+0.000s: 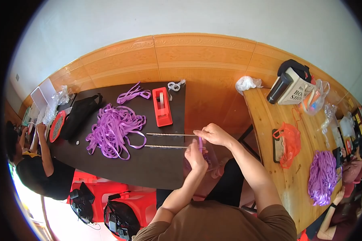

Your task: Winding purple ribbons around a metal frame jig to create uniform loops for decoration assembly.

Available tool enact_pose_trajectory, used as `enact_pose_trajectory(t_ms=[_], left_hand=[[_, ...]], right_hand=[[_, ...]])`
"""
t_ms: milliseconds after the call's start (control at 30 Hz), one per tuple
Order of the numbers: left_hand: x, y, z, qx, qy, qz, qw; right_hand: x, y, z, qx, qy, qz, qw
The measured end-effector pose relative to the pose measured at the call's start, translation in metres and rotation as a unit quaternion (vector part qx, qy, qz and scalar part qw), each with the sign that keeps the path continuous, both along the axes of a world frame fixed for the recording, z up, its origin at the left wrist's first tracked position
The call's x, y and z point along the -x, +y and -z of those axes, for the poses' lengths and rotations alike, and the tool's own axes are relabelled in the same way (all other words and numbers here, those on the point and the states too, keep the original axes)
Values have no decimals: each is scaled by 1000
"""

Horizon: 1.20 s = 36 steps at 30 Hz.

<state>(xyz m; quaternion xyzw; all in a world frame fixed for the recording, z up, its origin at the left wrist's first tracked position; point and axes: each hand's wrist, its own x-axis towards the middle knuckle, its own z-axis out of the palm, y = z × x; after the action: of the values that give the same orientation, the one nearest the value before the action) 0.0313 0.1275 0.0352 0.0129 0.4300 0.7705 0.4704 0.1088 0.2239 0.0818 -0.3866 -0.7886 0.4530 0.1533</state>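
Two Hands Meet at the Rod Ends, Purple Strip Between Them

And here we are at the edge of the black table (165, 168): the right hand (214, 135) comes in on the far side, fingers bent and thumb drawn in, pinching a short purple strip (200, 143). That strip runs down toward the left hand (197, 158), just nearer the body, its fingers bent and gathered too, though what they grip I cannot tell!

Two slim twisted rods stretch leftward from the hands, side by side and apart: the far rod (169, 134) from the right hand, the near rod (165, 147) from the left. Beyond their left ends sprawls a big purple ribbon pile (114, 130), one loop reaching the near rod's tip. Look past the far rod, and there's a red tape dispenser (162, 107), with a smaller purple bundle (133, 93) to its left.

Over to the right of both hands, across the gap, it's the wooden table (275, 176): an orange bag (289, 145) nearest, a thick purple hank (322, 176) farther right and closer to the body's side!
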Motion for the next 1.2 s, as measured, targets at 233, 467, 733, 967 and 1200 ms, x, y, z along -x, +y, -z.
enact_pose_trajectory(t_ms=[233, 467, 733, 967, 1200], left_hand=[[0, 0, 7, -43, 0, 3, 999], [2, 0, 16, -69, 15, 11, 997], [0, -1, 15, -71, 17, 13, 997], [1, -1, 9, -43, -10, 5, 999], [3, -1, 13, -33, 9, 22, 999]], right_hand=[[4, -1, 11, -124, -19, 22, 992], [3, -14, 2, -205, -47, 57, 976], [-25, -19, 23, 98, 243, 132, 956], [-26, -40, 22, 163, 274, 89, 944], [-30, -38, 22, 164, 250, 67, 952]])
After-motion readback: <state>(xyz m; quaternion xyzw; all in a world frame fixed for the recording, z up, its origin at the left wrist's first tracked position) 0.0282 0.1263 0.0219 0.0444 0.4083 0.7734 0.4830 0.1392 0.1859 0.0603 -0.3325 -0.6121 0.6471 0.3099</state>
